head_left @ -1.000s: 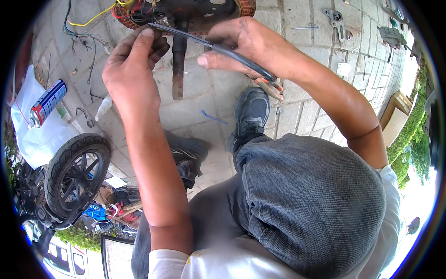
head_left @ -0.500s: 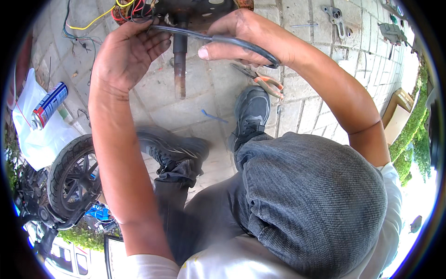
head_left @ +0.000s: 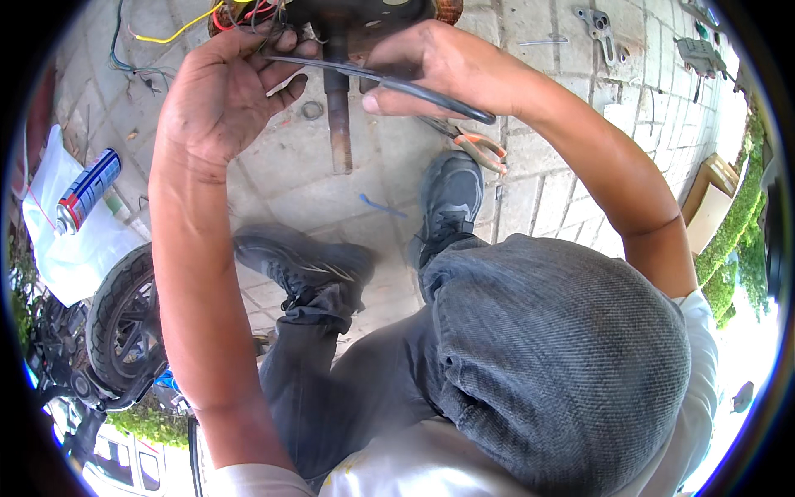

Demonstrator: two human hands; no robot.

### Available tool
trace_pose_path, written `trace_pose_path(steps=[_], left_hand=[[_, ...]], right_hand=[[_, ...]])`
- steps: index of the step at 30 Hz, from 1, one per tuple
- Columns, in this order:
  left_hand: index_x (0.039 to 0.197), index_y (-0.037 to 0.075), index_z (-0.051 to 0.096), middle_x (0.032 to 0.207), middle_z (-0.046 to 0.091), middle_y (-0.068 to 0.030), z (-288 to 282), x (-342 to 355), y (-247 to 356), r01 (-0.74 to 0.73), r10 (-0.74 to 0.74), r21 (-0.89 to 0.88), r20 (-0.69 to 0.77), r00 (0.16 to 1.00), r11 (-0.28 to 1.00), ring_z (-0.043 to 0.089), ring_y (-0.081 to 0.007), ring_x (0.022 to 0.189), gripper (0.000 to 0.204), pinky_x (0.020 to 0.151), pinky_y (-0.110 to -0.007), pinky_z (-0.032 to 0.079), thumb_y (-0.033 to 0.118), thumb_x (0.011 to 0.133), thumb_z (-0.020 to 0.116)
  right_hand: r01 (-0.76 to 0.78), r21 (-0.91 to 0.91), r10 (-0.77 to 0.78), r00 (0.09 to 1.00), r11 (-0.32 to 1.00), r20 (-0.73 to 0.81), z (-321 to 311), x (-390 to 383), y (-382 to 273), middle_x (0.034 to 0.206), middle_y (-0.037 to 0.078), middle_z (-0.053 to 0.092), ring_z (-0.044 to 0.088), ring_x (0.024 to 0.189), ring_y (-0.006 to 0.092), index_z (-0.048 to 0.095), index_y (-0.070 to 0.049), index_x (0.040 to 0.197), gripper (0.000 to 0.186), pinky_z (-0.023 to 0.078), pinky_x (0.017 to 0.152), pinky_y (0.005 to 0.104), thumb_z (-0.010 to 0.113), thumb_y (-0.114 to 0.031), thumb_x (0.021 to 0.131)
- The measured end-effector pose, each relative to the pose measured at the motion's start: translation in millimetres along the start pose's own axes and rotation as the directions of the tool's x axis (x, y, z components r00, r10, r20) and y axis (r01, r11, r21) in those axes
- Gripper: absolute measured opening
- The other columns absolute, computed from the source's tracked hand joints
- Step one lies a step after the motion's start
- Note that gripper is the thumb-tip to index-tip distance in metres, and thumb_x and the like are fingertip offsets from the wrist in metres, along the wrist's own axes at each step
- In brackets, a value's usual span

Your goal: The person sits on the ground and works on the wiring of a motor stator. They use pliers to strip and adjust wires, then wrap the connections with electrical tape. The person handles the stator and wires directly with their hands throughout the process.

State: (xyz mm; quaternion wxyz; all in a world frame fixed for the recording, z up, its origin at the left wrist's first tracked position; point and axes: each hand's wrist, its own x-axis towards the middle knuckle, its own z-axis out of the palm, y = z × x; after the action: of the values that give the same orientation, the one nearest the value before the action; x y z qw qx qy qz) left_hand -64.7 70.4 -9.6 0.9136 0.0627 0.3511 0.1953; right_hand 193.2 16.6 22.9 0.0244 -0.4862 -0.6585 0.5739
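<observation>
A black cable point(head_left: 422, 93) runs between my hands, thin at its left end and thicker toward the right. My left hand point(head_left: 211, 108) has its thumb and first finger closed at the thin end, beside loose coloured wires point(head_left: 174, 33); its other fingers are half curled. Around the thicker length my right hand point(head_left: 431, 70) is closed, the cable crossing over the thumb side. Behind both hands sits a dark round motor core point(head_left: 373, 21) with copper windings at its rim, cut off by the upper edge. Its steel shaft point(head_left: 338, 124) points toward me.
Orange-handled pliers point(head_left: 479, 149) lie near my right shoe point(head_left: 450, 195). A small ring point(head_left: 312, 109) and a blue strip point(head_left: 381, 205) are on the paving. At left are a spray can point(head_left: 89, 190) on a white plastic bag point(head_left: 62, 248) and a wheel point(head_left: 124, 331). Metal brackets point(head_left: 600, 33) lie at far right.
The motor core and shaft have shifted slightly right. My left fingers have curled in a little more, and the small ring on the paving has come into sight. My right hand still holds the cable.
</observation>
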Motion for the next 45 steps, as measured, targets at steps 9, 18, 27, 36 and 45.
trace_pose_path(steps=[9,18,27,36,45], left_hand=[[0.106,0.003,0.06,0.106,0.068,-0.013,5.4,5.8,-5.2,-0.017,0.017,-0.041,-0.003,1.0,0.999,0.066,-0.0306,0.105,0.022,0.1,-0.047,0.046,0.014,0.095,0.043],[0.115,0.002,0.057,0.108,0.067,-0.0116,1.9,6.5,-7.1,-0.053,0.055,0.04,-0.062,0.997,0.998,0.065,-0.0281,0.106,0.026,0.102,-0.047,0.046,0.014,0.094,0.047],[0.102,0.002,0.06,0.104,0.067,-0.0145,10.9,8.1,-8.5,-0.081,0.085,0.048,-0.096,0.992,0.996,0.066,-0.0308,0.102,0.016,0.099,-0.044,0.048,0.011,0.094,0.048],[0.105,0.001,0.059,0.102,0.067,-0.014,7.3,7.7,-8.7,-0.104,0.109,0.065,-0.081,0.991,0.992,0.066,-0.0298,0.101,0.018,0.097,-0.042,0.048,0.009,0.094,0.048],[0.107,0.0,0.058,0.103,0.067,-0.0144,13.3,8.2,-10.0,-0.121,0.131,0.089,-0.119,0.984,0.989,0.066,-0.0299,0.1,0.019,0.098,-0.043,0.048,0.01,0.094,0.048]], right_hand=[[-0.03,0.181,0.035,0.999,0.983,-0.023,8.8,-11.8,14.2,0.053,0.002,0.05,0.053,0.049,0.0119,0.07,-0.003,0.088,0.054,0.042,0.047,0.0277,0.066,-0.057,0.084],[-0.101,0.293,0.109,0.994,0.951,-0.011,10.5,-13.0,6.0,0.047,-0.001,0.043,0.046,0.042,0.0079,0.067,-0.006,0.077,0.049,0.037,0.042,0.0249,0.066,-0.055,0.085],[0.113,0.061,-0.105,0.987,0.992,-0.121,7.9,-8.5,15.5,0.064,0.011,0.059,0.057,0.059,0.0186,0.071,0.0,0.096,0.049,0.048,0.059,0.0326,0.068,-0.048,0.085],[0.108,0.016,-0.106,0.991,0.994,-0.083,4.3,2.2,24.8,0.077,0.016,0.066,0.062,0.068,0.0219,0.07,0.003,0.101,0.05,0.051,0.069,0.0333,0.071,-0.044,0.083],[0.26,-0.015,-0.261,0.963,0.965,-0.074,1.4,8.9,38.1,0.079,0.016,0.067,0.062,0.068,0.0221,0.07,0.003,0.101,0.048,0.05,0.067,0.0351,0.07,-0.041,0.084]])
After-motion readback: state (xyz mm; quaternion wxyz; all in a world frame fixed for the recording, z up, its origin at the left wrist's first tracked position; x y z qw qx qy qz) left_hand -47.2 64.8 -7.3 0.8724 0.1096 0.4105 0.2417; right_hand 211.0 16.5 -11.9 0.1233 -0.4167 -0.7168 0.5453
